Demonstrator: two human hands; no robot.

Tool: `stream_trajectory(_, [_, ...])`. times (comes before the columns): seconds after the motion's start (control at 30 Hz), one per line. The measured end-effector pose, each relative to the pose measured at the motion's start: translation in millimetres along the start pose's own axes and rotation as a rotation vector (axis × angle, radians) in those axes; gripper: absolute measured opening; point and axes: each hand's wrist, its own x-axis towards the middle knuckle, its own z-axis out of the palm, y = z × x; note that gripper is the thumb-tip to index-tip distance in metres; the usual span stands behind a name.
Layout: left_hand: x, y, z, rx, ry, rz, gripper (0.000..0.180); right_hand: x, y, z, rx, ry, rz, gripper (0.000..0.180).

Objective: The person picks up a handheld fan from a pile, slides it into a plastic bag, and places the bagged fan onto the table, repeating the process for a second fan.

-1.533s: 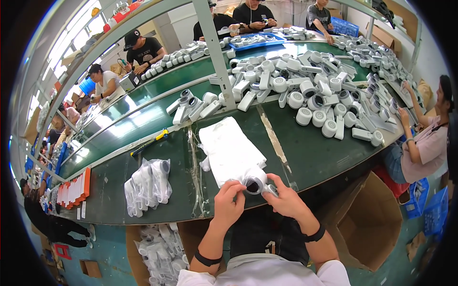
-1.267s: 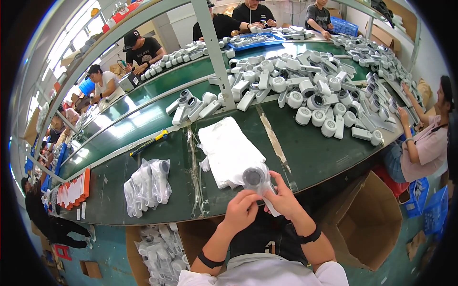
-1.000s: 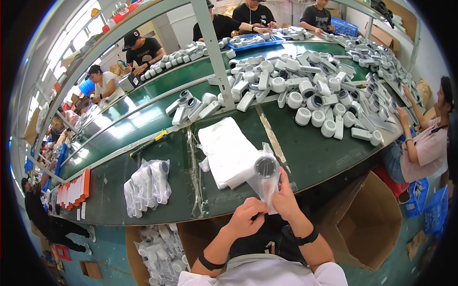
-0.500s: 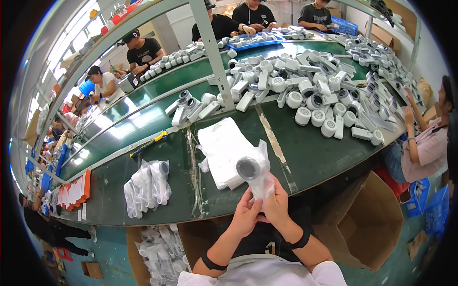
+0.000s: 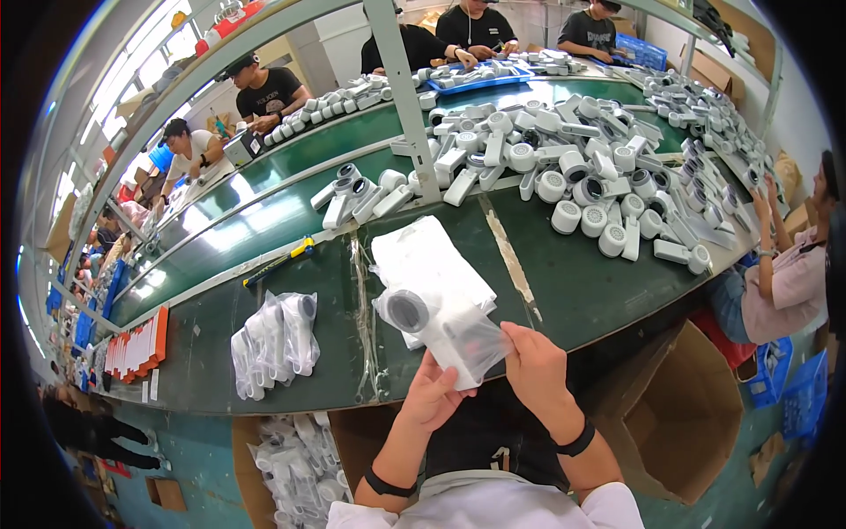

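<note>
My left hand (image 5: 434, 388) is closed around the lower handle of a white device (image 5: 441, 331) shaped like a small hair dryer, with a round grey end. A clear plastic bag (image 5: 480, 348) surrounds the device. Pinched in the fingers of my right hand (image 5: 536, 361) is the loose edge of this bag, pulled out to the right. Just behind lies a stack of white plastic bags (image 5: 432, 256) on the green bench. Several bagged devices (image 5: 275, 344) lie side by side on the left.
A large heap of unbagged devices (image 5: 608, 176) covers the far right. A yellow-handled cutter (image 5: 280, 262) and orange boxes (image 5: 137, 344) lie leftward. Below the bench stand an open carton (image 5: 674, 423) and a box of bagged devices (image 5: 300, 463). Co-workers sit around; a metal post (image 5: 404, 97) rises mid-bench.
The bagged device has moved left and tilted, its round end now further left. My right hand has moved off the handle to the right, stretching the bag's edge outward.
</note>
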Motion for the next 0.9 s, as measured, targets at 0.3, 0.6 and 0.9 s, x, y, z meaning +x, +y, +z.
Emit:
stream_trajectory(0.3, [-6.1, 15.0, 1.7, 0.356, 0.263, 0.186, 0.055, -14.1, 0.8, -7.8, 0.284, 0.211, 0.222, 0.035])
stream_trajectory(0.6, [-9.0, -9.0, 12.2, 0.541, 0.238, 0.201, 0.046, -23.7, -23.3, 20.5, 1.007, -0.441, 0.642, 0.034])
stream_trajectory(0.9, [-22.9, 17.3, 2.7, 0.664, 0.270, 0.352, 0.051, -20.9, -33.7, 18.4, 1.087, -0.511, 0.578, 0.032])
